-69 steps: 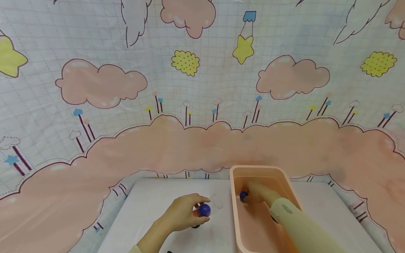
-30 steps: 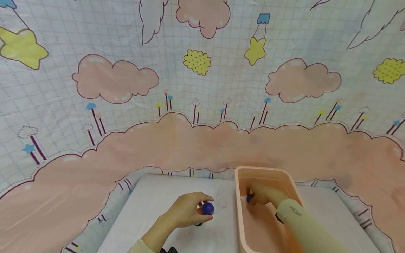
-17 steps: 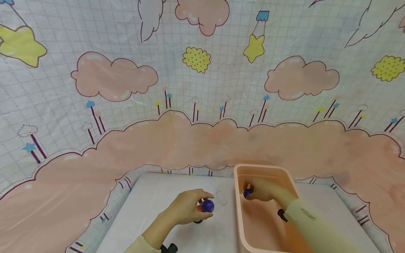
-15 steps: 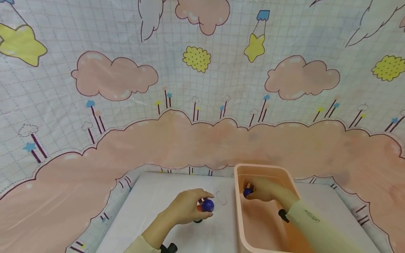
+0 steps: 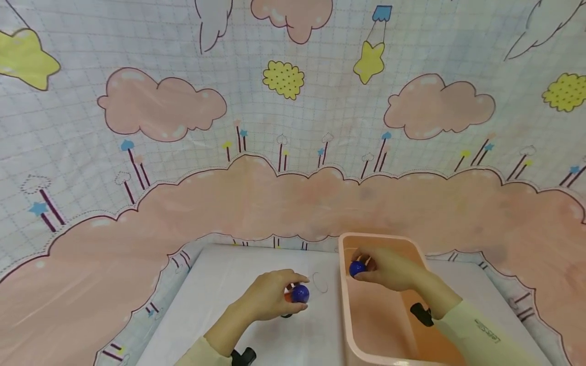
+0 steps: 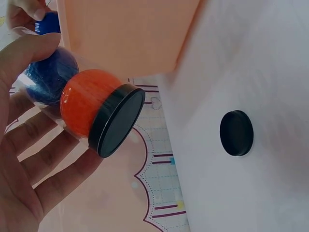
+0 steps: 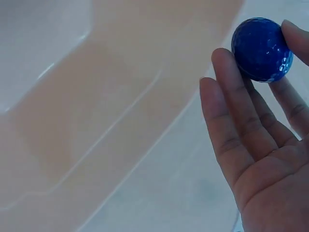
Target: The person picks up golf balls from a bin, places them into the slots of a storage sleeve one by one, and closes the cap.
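My left hand [image 5: 270,296] grips a clear tube [image 6: 89,104] between thumb and fingers above the white table [image 5: 220,269]. Inside the tube are a blue ball [image 6: 53,75] and an orange ball [image 6: 89,99], with a black cap [image 6: 118,121] on the end nearest the orange one. In the head view the tube's other end, with the blue ball, faces right. My right hand [image 5: 391,268] pinches a blue dimpled golf ball [image 7: 263,50] between thumb and fingertips, over the far left part of the peach plastic bin [image 5: 346,310].
A round black lid [image 6: 236,133] lies on the table in the left wrist view. A thin loop [image 5: 320,283] lies between the left hand and the bin. The patterned cloth [image 5: 293,208] rises behind the table. Black wrist mounts [image 5: 422,314] sit under the sleeves.
My right hand has come up from low inside the bin with the blue golf ball, which now shows more fully. The left hand keeps its hold on the tube, nearly unmoved.
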The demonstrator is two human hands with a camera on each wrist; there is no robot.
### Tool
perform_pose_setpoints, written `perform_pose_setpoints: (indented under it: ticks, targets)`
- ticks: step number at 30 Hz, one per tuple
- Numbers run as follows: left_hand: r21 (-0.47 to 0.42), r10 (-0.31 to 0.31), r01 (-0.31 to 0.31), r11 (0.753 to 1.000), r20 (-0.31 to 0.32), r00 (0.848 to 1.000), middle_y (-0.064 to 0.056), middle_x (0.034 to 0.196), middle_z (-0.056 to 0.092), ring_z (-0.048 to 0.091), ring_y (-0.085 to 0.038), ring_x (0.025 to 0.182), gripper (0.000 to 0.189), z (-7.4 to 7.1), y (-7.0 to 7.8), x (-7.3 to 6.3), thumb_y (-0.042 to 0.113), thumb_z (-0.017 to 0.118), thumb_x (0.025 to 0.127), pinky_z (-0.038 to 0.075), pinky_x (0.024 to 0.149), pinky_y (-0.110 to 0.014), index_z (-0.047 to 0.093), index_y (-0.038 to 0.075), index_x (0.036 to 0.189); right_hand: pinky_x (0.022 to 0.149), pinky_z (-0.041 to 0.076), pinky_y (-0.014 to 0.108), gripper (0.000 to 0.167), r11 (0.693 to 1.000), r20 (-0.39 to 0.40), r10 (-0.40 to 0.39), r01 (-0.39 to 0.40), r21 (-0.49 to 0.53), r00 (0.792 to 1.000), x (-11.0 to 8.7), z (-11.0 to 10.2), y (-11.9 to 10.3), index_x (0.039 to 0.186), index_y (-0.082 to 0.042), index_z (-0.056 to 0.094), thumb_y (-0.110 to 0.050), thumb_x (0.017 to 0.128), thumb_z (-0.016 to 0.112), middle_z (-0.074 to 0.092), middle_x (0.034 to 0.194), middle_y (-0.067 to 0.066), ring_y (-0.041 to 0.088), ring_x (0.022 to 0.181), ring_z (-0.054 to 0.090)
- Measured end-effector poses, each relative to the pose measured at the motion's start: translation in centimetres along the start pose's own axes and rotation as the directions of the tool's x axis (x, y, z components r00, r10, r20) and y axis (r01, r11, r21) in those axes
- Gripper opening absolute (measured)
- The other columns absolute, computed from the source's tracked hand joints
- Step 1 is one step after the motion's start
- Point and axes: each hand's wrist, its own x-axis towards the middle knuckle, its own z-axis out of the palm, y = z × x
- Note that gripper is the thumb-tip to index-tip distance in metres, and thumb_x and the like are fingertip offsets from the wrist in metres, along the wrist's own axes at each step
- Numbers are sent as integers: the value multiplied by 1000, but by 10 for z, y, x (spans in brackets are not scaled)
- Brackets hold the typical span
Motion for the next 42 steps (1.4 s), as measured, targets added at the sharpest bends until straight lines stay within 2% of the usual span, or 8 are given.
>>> perform_pose_setpoints:
  ticks: [6, 15, 22, 36, 42]
  targets:
    - [5, 2, -2, 1000, -4, 1000, 15, 106, 70, 65, -4, 94, 55, 1, 3, 3, 51, 83, 83, 54, 79, -29, 72, 26, 130, 76, 56, 23, 37, 998, -9, -17, 18, 59, 1000, -6, 1, -19, 124, -16, 66, -36, 94, 77, 69, 101, -8, 9, 91, 65]
    - [6, 5, -5, 1000, -14, 1000, 15, 108, 71, 64, -3, 95, 53, 2, 7, 6, 51, 83, 84, 56, 82, -29, 71, 28, 131, 88, 60, 30, 35, 986, -56, -131, 136, 97, 990, -5, 12, -33, 125, -17, 64, -32, 95, 77, 68, 113, -9, 6, 98, 66]
    - [10, 30, -29, 1000, -38, 999, 15, 105, 70, 64, -2, 94, 51, 1, 11, 6, 49, 84, 84, 55, 80, -28, 72, 28, 129, 90, 59, 30, 35, 982, -38, -126, 130, 139, 991, -1, 16, -40, 126, -18, 64, -32, 96, 76, 67, 114, -10, 7, 100, 66]
    - [11, 41, -41, 999, -23, 999, 14, 104, 70, 66, -6, 95, 51, 1, 13, 9, 48, 84, 84, 56, 80, -27, 72, 27, 129, 91, 58, 30, 35, 979, -9, -112, 112, 168, 994, -1, 22, -42, 126, -19, 65, -31, 96, 76, 67, 116, -10, 8, 103, 66]
    - [14, 50, -50, 999, -19, 999, 14, 104, 70, 65, -4, 95, 51, 1, 15, 8, 49, 83, 84, 55, 80, -27, 72, 27, 129, 90, 58, 30, 35, 974, -18, -137, 138, 178, 990, 0, 25, -42, 127, -18, 65, -29, 96, 76, 68, 117, -9, 8, 102, 66]
